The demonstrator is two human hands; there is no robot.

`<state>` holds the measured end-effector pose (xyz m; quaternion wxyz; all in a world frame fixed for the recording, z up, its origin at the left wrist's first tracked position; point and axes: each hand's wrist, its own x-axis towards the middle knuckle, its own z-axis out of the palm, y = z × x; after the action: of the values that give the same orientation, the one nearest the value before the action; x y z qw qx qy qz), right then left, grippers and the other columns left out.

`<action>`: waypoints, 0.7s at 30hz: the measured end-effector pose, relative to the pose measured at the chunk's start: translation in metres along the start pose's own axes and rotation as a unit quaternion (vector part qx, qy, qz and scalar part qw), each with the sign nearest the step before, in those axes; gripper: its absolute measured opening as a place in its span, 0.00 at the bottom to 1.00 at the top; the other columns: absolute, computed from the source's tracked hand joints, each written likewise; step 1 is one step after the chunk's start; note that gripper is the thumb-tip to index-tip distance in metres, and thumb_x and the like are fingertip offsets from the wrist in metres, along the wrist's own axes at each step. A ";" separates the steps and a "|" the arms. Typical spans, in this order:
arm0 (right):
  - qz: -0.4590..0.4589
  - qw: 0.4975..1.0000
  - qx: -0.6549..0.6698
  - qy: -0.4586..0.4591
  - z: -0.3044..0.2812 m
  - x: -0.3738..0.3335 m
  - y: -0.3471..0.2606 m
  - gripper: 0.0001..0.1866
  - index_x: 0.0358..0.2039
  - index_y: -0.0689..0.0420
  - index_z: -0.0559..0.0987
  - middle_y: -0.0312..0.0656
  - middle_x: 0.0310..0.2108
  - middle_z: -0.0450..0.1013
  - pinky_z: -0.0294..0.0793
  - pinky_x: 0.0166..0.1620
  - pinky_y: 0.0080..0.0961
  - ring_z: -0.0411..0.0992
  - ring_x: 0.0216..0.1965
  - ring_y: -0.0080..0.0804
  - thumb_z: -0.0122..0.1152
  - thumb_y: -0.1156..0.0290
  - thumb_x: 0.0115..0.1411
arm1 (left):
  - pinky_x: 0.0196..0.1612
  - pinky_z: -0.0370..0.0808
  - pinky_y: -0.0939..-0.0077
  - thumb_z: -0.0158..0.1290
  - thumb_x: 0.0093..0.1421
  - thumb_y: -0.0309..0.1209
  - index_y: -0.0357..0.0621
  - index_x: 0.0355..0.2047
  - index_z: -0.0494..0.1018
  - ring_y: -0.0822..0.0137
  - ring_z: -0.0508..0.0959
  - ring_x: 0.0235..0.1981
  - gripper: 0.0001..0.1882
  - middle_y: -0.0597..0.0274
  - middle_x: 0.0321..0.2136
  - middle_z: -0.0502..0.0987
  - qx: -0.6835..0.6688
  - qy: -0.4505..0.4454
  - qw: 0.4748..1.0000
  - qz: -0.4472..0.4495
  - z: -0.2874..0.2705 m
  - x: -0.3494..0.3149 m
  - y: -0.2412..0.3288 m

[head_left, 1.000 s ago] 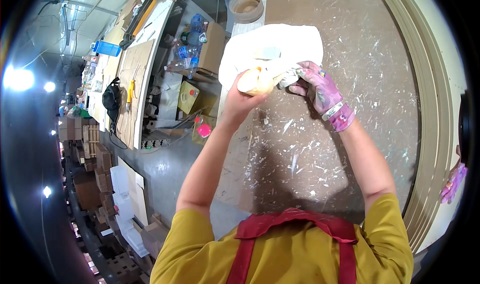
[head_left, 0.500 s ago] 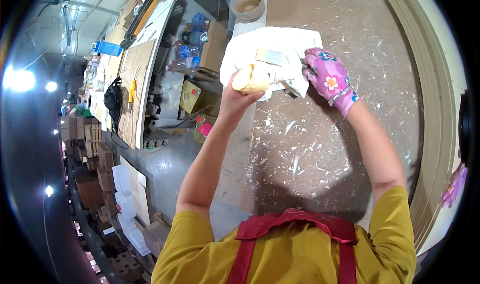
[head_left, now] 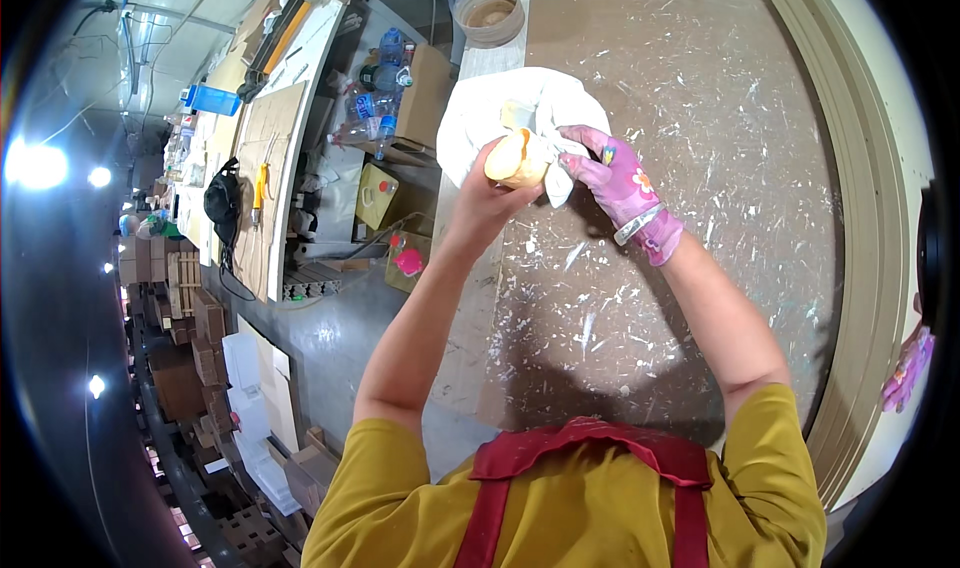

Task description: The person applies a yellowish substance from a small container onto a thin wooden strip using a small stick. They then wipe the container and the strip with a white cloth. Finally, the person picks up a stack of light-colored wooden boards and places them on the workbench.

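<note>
My bare left hand (head_left: 482, 213) is wrapped round a pale yellow, rounded piece (head_left: 514, 162) with an orange-brown mark on its top; its exact kind I cannot make out. A pink flowered glove covers my right hand (head_left: 624, 186), whose fingers pinch a gathered fold of the white cloth (head_left: 472, 110). That fold lies against the right side of the yellow piece. Behind the piece, a small cream-coloured block (head_left: 517, 115) rests on the cloth, partly hidden by it. The cloth spreads over the far left part of the brown tabletop (head_left: 660, 338).
White specks and scratches mark the tabletop. A round clear tub (head_left: 489, 13) with brownish contents stands at its far left edge. Long wooden strips (head_left: 860, 268) run along the right. Left of the table are plastic bottles (head_left: 375, 103), a yellow can (head_left: 376, 196) and another bench (head_left: 275, 158).
My right hand has moved left and toward me, drawing the cloth's right side up beside the yellow piece. My left hand has shifted slightly right with the piece.
</note>
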<state>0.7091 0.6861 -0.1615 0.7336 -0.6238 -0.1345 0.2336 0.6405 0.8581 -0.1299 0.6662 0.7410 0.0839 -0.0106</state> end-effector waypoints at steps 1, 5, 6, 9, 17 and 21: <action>-0.004 1.000 0.006 -0.002 -0.002 0.002 0.001 0.19 0.48 0.64 0.73 0.42 0.42 0.74 0.68 0.49 0.24 0.71 0.43 0.28 0.56 0.67 0.58 | 0.47 0.71 0.79 0.60 0.50 0.19 0.37 0.53 0.62 0.74 0.73 0.44 0.30 0.64 0.43 0.72 0.008 0.001 1.000 0.004 0.002 0.000 0.002; 0.001 0.992 0.125 0.001 0.000 -0.002 -0.013 0.17 0.46 0.65 0.74 0.42 0.41 0.74 0.70 0.46 0.21 0.71 0.42 0.25 0.55 0.71 0.58 | 0.47 0.71 0.78 0.61 0.48 0.21 0.35 0.51 0.63 0.73 0.73 0.43 0.29 0.62 0.42 0.72 0.054 0.010 0.998 0.039 0.001 0.006 -0.009; 0.011 0.989 0.150 0.008 -0.004 0.000 -0.010 0.18 0.48 0.66 0.71 0.42 0.41 0.74 0.71 0.43 0.20 0.71 0.41 0.24 0.55 0.73 0.58 | 0.47 0.71 0.77 0.61 0.48 0.21 0.35 0.50 0.64 0.72 0.73 0.43 0.29 0.61 0.42 0.73 0.064 0.023 0.997 0.037 0.003 0.007 -0.008; 0.059 0.947 0.315 -0.006 -0.009 0.003 -0.002 0.22 0.52 0.66 0.67 0.42 0.42 0.73 0.72 0.42 0.19 0.71 0.41 0.23 0.55 0.75 0.58 | 0.47 0.71 0.76 0.60 0.46 0.22 0.34 0.50 0.64 0.71 0.73 0.43 0.29 0.60 0.41 0.72 0.090 0.055 0.994 0.038 0.007 0.009 -0.010; -0.040 0.995 0.086 -0.024 0.003 -0.005 -0.007 0.26 0.54 0.65 0.66 0.43 0.46 0.71 0.66 0.52 0.22 0.67 0.47 0.27 0.58 0.76 0.54 | 0.47 0.71 0.76 0.61 0.45 0.23 0.33 0.50 0.63 0.69 0.73 0.43 0.31 0.58 0.43 0.72 0.089 0.063 0.991 0.081 0.003 0.014 -0.036; 0.019 0.988 0.152 -0.013 -0.002 0.001 -0.002 0.21 0.48 0.65 0.72 0.39 0.42 0.73 0.69 0.47 0.19 0.70 0.42 0.23 0.56 0.79 0.51 | 0.48 0.71 0.75 0.61 0.47 0.22 0.33 0.51 0.62 0.70 0.73 0.44 0.31 0.58 0.44 0.71 0.015 0.060 0.997 0.042 0.009 0.009 -0.024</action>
<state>0.7110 0.6843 -0.1604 0.8133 -0.5049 -0.0948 0.2730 0.6471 0.8523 -0.1558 0.6483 0.7533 0.0928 0.0603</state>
